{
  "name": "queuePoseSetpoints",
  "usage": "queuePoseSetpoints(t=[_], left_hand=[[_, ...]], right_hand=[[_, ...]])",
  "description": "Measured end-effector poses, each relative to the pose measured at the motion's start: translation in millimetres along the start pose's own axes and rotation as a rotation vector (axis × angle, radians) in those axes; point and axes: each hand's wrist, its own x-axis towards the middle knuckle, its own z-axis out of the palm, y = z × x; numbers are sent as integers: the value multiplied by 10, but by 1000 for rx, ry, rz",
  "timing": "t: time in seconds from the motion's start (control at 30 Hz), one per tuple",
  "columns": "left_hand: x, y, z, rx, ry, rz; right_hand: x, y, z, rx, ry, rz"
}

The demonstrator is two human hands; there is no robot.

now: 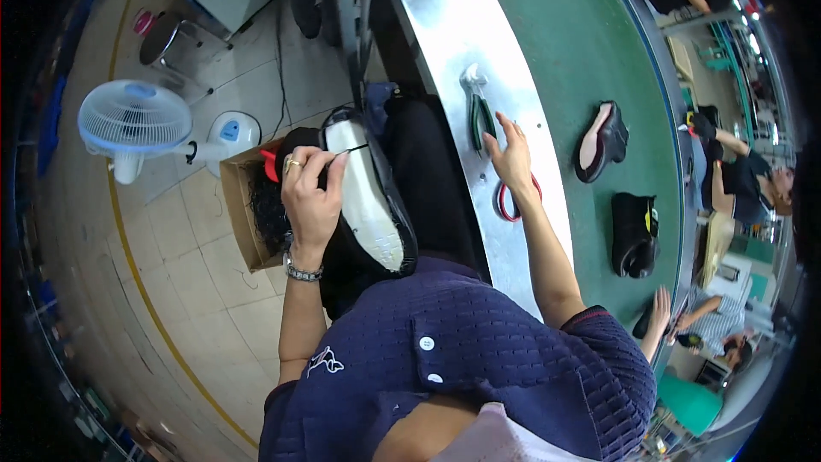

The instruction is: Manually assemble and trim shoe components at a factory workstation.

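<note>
Black shoe (374,205) lies just toward nine o'clock from the middle of the view, at the person's lap, its long pale underside facing up. The left hand (315,193) is on it from nine o'clock, thumb and fingers pinched together at one end of a thin dark strand (358,148) that crosses the pale surface. The right hand (513,161) is open and holds nothing visible, fingers spread, between two and three o'clock from the shoe. It is just beside the green-handled pliers (476,116), which lie on a metal ledge (513,77) at two o'clock; a red loop (503,211), partly hidden by the right wrist, lies there at three. On the green surface (560,52) beyond, one dark shoe (609,141) lies between two and three o'clock and another shoe (634,240) at three. At nine o'clock stands a cardboard box (240,214) with a black tangle inside
</note>
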Motion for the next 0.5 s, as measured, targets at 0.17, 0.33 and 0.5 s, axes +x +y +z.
queuePoseSetpoints(t=[0.17, 0.33, 0.5], left_hand=[[-27, -97, 31, -212, -74, -195], [-12, -195, 54, -419, -153, -321], [-105, -283, 82, -541, -178, -374]], right_hand=[[-783, 130, -450, -112, 101, 319], [-1154, 250, -483, -88, -109, 465], [-974, -305, -663, 1096, -273, 897]])
